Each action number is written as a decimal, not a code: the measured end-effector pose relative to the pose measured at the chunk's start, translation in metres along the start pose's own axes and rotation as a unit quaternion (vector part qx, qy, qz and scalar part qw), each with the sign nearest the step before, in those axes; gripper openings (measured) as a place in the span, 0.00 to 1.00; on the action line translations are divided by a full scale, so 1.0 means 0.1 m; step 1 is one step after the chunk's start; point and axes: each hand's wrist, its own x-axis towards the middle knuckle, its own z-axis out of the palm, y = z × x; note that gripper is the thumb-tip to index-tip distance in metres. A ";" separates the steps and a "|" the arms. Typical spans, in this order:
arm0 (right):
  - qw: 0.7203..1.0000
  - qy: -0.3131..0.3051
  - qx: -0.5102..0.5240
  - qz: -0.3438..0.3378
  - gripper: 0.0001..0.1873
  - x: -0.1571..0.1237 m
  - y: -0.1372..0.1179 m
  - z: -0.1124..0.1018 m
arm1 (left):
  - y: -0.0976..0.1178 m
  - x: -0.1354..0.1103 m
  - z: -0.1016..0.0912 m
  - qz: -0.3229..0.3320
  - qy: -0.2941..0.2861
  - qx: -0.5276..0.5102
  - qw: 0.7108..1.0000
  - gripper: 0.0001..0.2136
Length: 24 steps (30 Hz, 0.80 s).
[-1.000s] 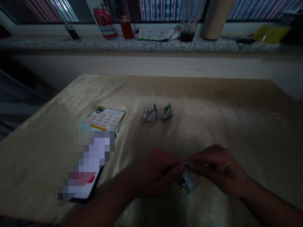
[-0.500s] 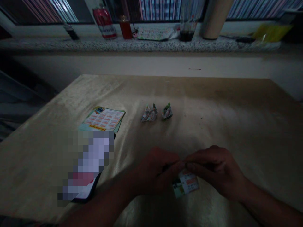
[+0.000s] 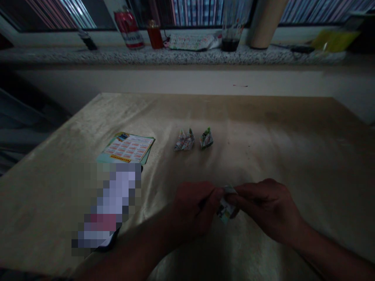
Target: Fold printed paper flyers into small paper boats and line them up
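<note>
My left hand (image 3: 195,207) and my right hand (image 3: 268,208) meet near the table's front edge, both pinching a small printed paper piece (image 3: 225,207) that is partly folded between the fingertips. Further back on the tan tablecloth (image 3: 278,144) sit two finished folded paper shapes: a double-pointed one (image 3: 185,140) and a single one (image 3: 206,138) to its right. A stack of printed paper sheets (image 3: 128,148) lies to the left of them.
A phone (image 3: 107,207) with a lit screen lies at the front left, just below the paper stack. Behind the table a stone windowsill (image 3: 175,55) holds a red can (image 3: 129,23), a red cup (image 3: 154,35), a dark glass (image 3: 231,37), a cylinder (image 3: 266,21) and papers.
The paper piece hung flat below my fingers half a second ago; now it is raised and folded up smaller between both hands. The hands shifted slightly up.
</note>
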 end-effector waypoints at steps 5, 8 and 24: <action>0.999 0.038 -0.033 -0.011 0.08 0.00 0.00 0.02 | -0.01 -0.02 0.01 0.005 0.020 0.012 1.000 0.16; 0.997 0.058 -0.046 -0.010 0.07 0.00 -0.02 0.00 | -0.03 -0.03 0.01 -0.003 0.022 0.005 1.000 0.17; 0.951 -0.011 0.271 0.151 0.11 0.00 0.09 0.12 | 0.05 -0.03 0.01 0.060 0.054 0.115 0.990 0.16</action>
